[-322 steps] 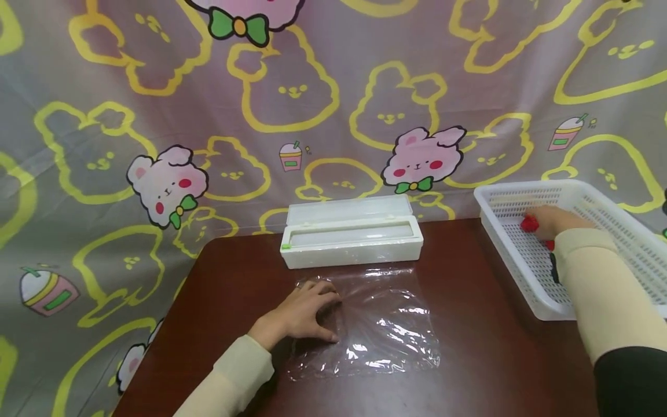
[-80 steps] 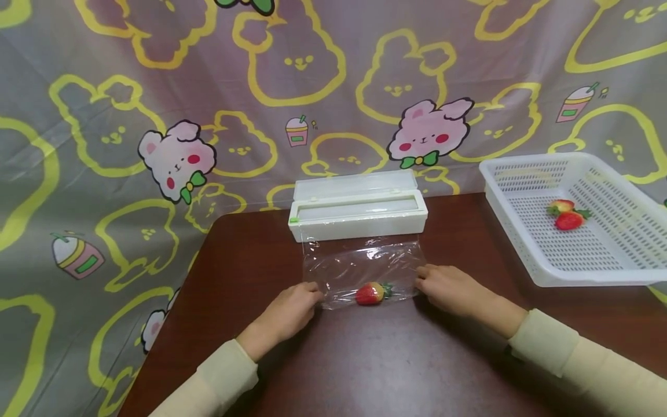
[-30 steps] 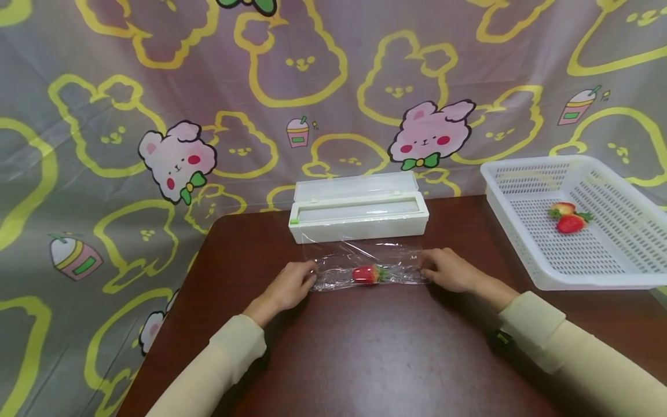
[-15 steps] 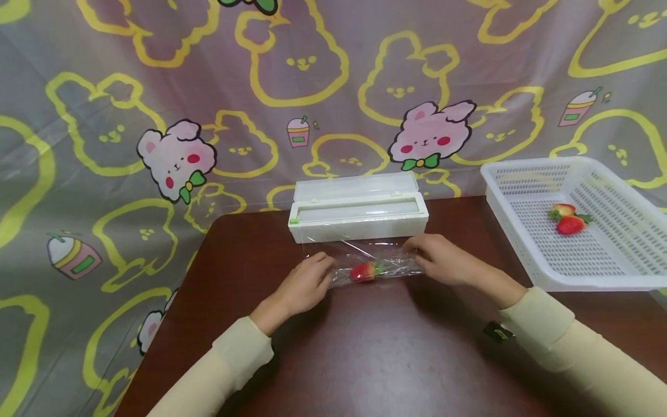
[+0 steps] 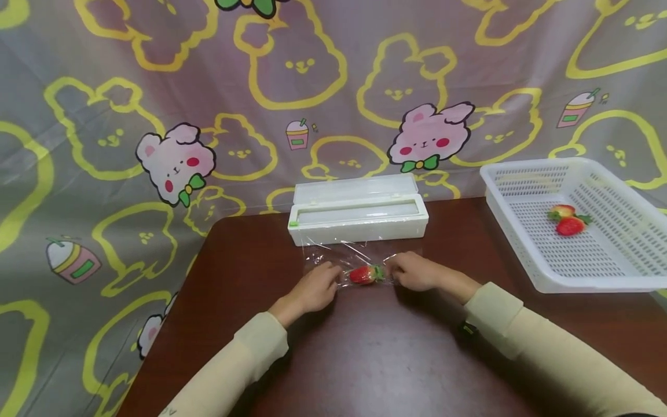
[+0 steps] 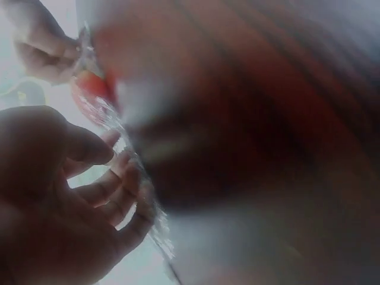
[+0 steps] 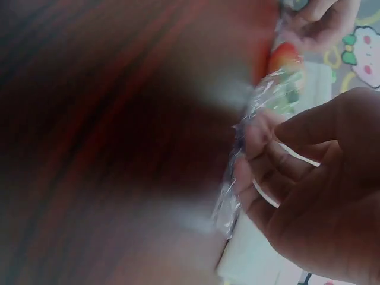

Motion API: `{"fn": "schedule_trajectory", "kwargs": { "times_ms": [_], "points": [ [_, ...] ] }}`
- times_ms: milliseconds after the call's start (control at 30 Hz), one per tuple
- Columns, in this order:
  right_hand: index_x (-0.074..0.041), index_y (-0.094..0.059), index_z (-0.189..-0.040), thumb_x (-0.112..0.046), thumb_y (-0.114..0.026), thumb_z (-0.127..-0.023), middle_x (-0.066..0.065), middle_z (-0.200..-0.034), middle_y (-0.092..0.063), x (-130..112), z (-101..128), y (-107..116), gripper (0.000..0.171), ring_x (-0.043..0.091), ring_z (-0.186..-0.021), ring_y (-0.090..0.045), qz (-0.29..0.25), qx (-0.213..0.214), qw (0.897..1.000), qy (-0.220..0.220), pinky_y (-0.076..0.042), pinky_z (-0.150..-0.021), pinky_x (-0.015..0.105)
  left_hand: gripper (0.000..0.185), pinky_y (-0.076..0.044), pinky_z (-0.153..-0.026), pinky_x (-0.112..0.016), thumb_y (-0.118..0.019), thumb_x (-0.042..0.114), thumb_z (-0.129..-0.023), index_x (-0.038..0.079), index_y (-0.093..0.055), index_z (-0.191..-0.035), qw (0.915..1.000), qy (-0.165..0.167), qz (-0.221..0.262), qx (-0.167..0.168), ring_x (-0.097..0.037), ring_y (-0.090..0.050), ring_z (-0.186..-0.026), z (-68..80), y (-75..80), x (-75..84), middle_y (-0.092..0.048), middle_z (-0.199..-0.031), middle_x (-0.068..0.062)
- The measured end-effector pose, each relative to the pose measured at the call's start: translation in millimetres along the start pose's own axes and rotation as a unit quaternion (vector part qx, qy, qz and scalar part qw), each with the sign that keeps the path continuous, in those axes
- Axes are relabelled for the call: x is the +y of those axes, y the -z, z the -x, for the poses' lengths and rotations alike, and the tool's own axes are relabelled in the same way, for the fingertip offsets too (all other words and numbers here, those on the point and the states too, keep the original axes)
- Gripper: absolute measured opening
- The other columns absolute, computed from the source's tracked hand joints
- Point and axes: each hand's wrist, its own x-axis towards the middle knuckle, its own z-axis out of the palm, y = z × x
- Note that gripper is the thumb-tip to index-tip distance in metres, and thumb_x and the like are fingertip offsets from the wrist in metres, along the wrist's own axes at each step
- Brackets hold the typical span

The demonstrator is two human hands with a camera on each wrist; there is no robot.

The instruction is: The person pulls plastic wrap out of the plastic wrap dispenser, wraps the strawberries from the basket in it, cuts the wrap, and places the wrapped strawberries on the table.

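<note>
A red strawberry (image 5: 363, 275) lies in clear film (image 5: 333, 253) on a dark table (image 5: 365, 353). The left hand (image 5: 312, 286) and right hand (image 5: 421, 272) pinch the film on either side. Behind sits a white box (image 5: 359, 232), lid raised; rightward, a white basket (image 5: 599, 282) holds two strawberries (image 5: 570, 225).

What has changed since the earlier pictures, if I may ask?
The right hand left the white basket; a strawberry now lies in the folded near edge of the cling film, shifted toward the dispenser. That hand and the left hand moved inward along the film, pinching it on either side of the strawberry. The dispenser, basket and two strawberries inside stayed put.
</note>
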Motion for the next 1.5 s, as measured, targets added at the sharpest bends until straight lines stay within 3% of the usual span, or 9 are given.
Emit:
{"fn": "schedule_trajectory", "kwargs": {
  "times_ms": [233, 367, 500, 600, 700, 833, 1133, 1400, 1500],
  "points": [
    [-0.004, -0.068, -0.090, 0.008, -0.050, -0.091, 0.003, -0.081, -0.063, 10.5, 13.4, 13.3, 0.022, 0.015, -0.072, -0.053, -0.012, -0.001, 0.998, -0.059, -0.046, -0.069, 0.034, 0.013, -0.052, -0.085, -0.044, -0.058, -0.003, -0.093, 0.005, -0.067, -0.098, 0.9999, 0.004, 0.010, 0.006, -0.027, -0.060, -0.092, 13.1, 10.9, -14.6, -0.062, -0.096, -0.009],
    [-0.008, -0.066, -0.084, 0.003, -0.050, -0.093, 0.000, -0.076, -0.059, 10.3, 20.7, 20.8, 0.021, 0.015, -0.069, -0.051, 0.028, -0.011, 0.996, -0.088, -0.044, -0.061, 0.033, 0.010, -0.052, -0.086, -0.044, -0.060, 0.000, -0.093, 0.004, -0.068, -0.098, 0.9998, 0.016, -0.009, 0.007, -0.026, -0.061, -0.092, 18.1, 16.7, -12.8, -0.062, -0.096, -0.007],
    [-0.008, -0.070, -0.087, 0.000, -0.056, -0.094, -0.001, -0.080, -0.062, 4.4, 20.9, 20.0, 0.017, 0.016, -0.076, -0.057, 0.049, 0.009, 0.998, -0.048, -0.050, -0.066, 0.038, 0.011, -0.053, -0.084, -0.043, -0.064, 0.005, -0.094, 0.004, -0.069, -0.103, 0.9997, -0.014, -0.020, 0.009, -0.025, -0.061, -0.093, 16.7, 18.6, 0.4, -0.061, -0.096, -0.006],
    [-0.005, -0.072, -0.095, 0.000, -0.059, -0.095, 0.000, -0.088, -0.067, 0.0, 16.8, 14.2, 0.014, 0.018, -0.086, -0.062, 0.052, 0.010, 0.998, 0.018, -0.053, -0.078, 0.042, 0.017, -0.053, -0.085, -0.043, -0.068, 0.009, -0.092, 0.005, -0.069, -0.108, 0.9985, -0.045, -0.030, -0.002, -0.025, -0.061, -0.095, 13.2, 16.8, 9.9, -0.061, -0.099, -0.006],
    [-0.003, -0.071, -0.099, 0.001, -0.058, -0.095, 0.002, -0.094, -0.068, -1.5, 14.7, 6.7, 0.015, 0.020, -0.093, -0.064, 0.053, -0.011, 0.998, 0.043, -0.054, -0.085, 0.043, 0.024, -0.052, -0.085, -0.043, -0.072, 0.012, -0.090, 0.006, -0.068, -0.113, 0.9980, -0.042, -0.041, -0.022, -0.026, -0.059, -0.098, 13.1, 13.5, 12.0, -0.060, -0.102, -0.005],
    [-0.003, -0.072, -0.101, 0.003, -0.057, -0.095, 0.005, -0.098, -0.067, -1.2, 17.7, 1.5, 0.017, 0.020, -0.095, -0.063, 0.037, -0.018, 0.999, 0.033, -0.053, -0.086, 0.042, 0.028, -0.052, -0.087, -0.045, -0.074, 0.012, -0.089, 0.007, -0.068, -0.116, 0.9986, -0.019, -0.034, -0.034, -0.026, -0.059, -0.101, 17.5, 12.3, 3.1, -0.062, -0.106, -0.006],
    [-0.003, -0.071, -0.101, 0.002, -0.057, -0.094, 0.006, -0.099, -0.068, -0.8, 22.3, 3.4, 0.016, 0.020, -0.095, -0.062, 0.014, -0.024, 0.999, 0.043, -0.052, -0.085, 0.042, 0.021, -0.051, -0.083, -0.044, -0.071, 0.006, -0.088, 0.008, -0.070, -0.109, 0.9995, -0.009, -0.021, -0.023, -0.024, -0.058, -0.097, 25.4, 16.7, -15.4, -0.063, -0.104, -0.006],
    [-0.007, -0.068, -0.092, -0.001, -0.055, -0.097, -0.003, -0.086, -0.064, 9.9, 31.7, 12.3, 0.015, 0.012, -0.080, -0.055, -0.006, -0.041, 0.999, -0.019, -0.049, -0.075, 0.034, 0.020, -0.050, -0.086, -0.043, -0.072, 0.006, -0.088, 0.007, -0.070, -0.108, 0.9995, 0.002, -0.021, -0.023, -0.023, -0.057, -0.096, 32.6, 18.0, -21.7, -0.063, -0.104, -0.005],
    [-0.007, -0.068, -0.092, -0.002, -0.055, -0.098, -0.002, -0.089, -0.065, 12.9, 34.5, 14.5, 0.016, 0.013, -0.081, -0.055, 0.001, -0.046, 0.998, -0.035, -0.048, -0.075, 0.034, 0.020, -0.050, -0.086, -0.043, -0.072, 0.006, -0.089, 0.007, -0.070, -0.109, 0.9994, 0.009, -0.022, -0.027, -0.022, -0.057, -0.095, 35.3, 18.2, -24.3, -0.063, -0.104, -0.005]
  ]
}}
